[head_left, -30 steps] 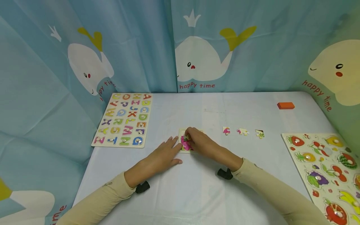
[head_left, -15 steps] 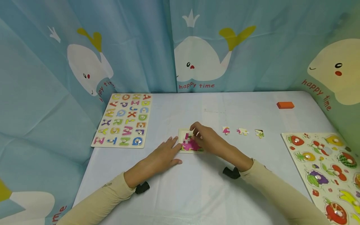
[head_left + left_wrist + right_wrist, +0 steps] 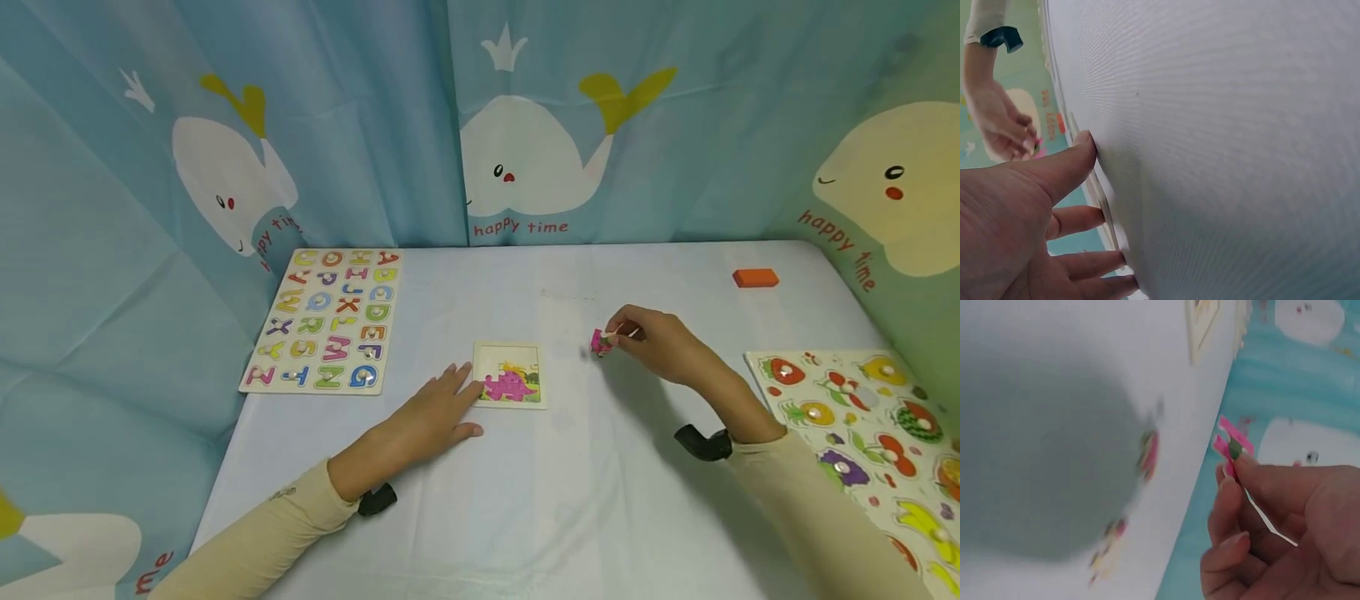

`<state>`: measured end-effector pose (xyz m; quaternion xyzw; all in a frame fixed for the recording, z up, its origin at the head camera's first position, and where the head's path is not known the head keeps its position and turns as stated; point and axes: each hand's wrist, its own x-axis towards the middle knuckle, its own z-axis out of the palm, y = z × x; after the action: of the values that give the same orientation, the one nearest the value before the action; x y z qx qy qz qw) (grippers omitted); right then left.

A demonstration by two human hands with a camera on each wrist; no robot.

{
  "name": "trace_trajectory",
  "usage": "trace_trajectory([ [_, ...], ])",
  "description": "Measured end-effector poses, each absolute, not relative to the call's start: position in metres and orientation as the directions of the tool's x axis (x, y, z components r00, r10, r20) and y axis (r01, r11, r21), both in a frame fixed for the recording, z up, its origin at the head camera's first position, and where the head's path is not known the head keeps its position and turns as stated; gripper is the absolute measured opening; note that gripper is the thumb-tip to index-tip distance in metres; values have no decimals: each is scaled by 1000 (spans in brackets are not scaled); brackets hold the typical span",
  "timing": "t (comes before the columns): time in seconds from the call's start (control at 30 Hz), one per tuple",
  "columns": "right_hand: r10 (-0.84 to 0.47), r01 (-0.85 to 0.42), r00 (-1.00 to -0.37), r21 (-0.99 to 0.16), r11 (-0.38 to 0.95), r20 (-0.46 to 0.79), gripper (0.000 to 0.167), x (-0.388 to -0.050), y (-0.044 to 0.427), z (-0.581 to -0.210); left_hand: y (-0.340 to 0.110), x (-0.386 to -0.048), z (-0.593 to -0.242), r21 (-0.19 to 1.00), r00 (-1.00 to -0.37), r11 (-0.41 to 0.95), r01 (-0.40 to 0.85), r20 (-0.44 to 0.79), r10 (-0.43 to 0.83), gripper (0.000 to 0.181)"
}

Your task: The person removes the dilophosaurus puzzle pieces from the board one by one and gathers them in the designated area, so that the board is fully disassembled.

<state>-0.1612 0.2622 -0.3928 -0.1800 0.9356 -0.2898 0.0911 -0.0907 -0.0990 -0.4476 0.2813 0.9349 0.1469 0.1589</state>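
Observation:
My left hand [image 3: 423, 421] lies with straight fingers at the left edge of a small wooden puzzle tray [image 3: 542, 379]; its fingertips touch the frame. Inside the tray, joined jigsaw pieces [image 3: 508, 387] form part of a pink dinosaur picture, and bare wood shows along the top and left. To the tray's right, my right hand [image 3: 663, 346] is raised over the table. Its thumb and fingers pinch a pink and green jigsaw piece [image 3: 1235, 447]. Below it lie a pink loose piece [image 3: 1149, 456] and a yellowish one [image 3: 1107, 547], both blurred; the hand covers them partly in the head view.
A wooden alphabet board [image 3: 322, 321] lies at the left of the white table [image 3: 480, 500]. A fruit peg board [image 3: 862, 417] is at the right, partly under the right forearm. An orange block [image 3: 755, 277] sits at the back right. Whale-print curtains [image 3: 360, 125] enclose the table.
My right hand has moved right and up from the tray, carrying a pink piece; a pink part near the tray's upper left is gone. The left hand has stayed at the tray.

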Motion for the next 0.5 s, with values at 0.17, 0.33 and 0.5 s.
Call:
trace_trajectory([
  [0.17,-420,-247,-894,-611,752,-155,8,-157,281,-401,-99,-91,-448,366,-790,799,478,-219,573,70],
  [0.33,-455,-250,-870,-622,742,-192,7,-151,278,-412,-99,-90,-447,367,-794,801,473,-217,568,70],
  [0.5,-426,-267,-888,-564,782,-171,5,-149,269,-422,-99,-90,-447,365,-794,804,470,-223,565,70],
])
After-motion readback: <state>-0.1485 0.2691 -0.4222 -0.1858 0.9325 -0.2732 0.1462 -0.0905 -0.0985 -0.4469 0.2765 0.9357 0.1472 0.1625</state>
